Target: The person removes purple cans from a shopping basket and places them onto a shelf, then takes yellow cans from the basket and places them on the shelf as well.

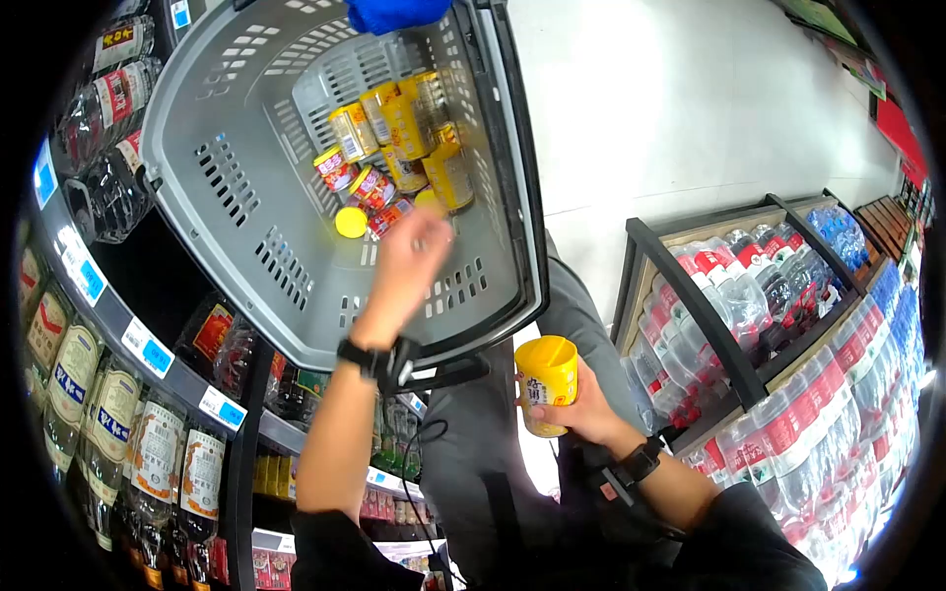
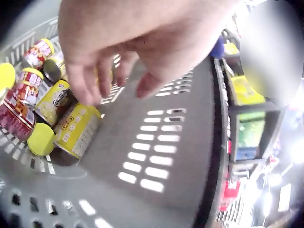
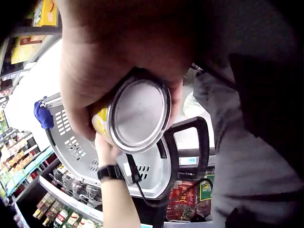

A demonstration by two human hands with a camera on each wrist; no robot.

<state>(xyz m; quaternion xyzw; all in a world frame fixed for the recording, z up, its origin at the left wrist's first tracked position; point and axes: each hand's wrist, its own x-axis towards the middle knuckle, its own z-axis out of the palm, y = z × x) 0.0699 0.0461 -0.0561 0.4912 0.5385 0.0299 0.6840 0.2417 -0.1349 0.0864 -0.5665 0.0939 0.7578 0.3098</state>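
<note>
My right hand [image 1: 591,404] grips a yellow canister [image 1: 548,379] with a yellow lid, upright beside the basket. In the right wrist view the round metal bottom of the canister [image 3: 140,114] faces the camera. My left hand [image 1: 409,261] reaches down into a grey shopping basket [image 1: 197,236] and holds nothing. Its loosely bent fingers [image 2: 85,85] hang close over the items there, thumb apart. Under it lie several yellow-labelled canisters [image 1: 404,128] and smaller red-labelled jars with yellow lids [image 1: 337,169]. In the left wrist view one yellow canister [image 2: 78,130] lies on its side below the fingertips.
Shelves of bottles [image 1: 108,414] with price tags [image 1: 148,350] run along the left. To the right, a black-framed rack [image 1: 690,305] holds packs of bottles with red labels [image 1: 788,394]. Pale floor [image 1: 611,98] lies beyond the basket. Something blue [image 1: 394,12] hangs on the basket's far rim.
</note>
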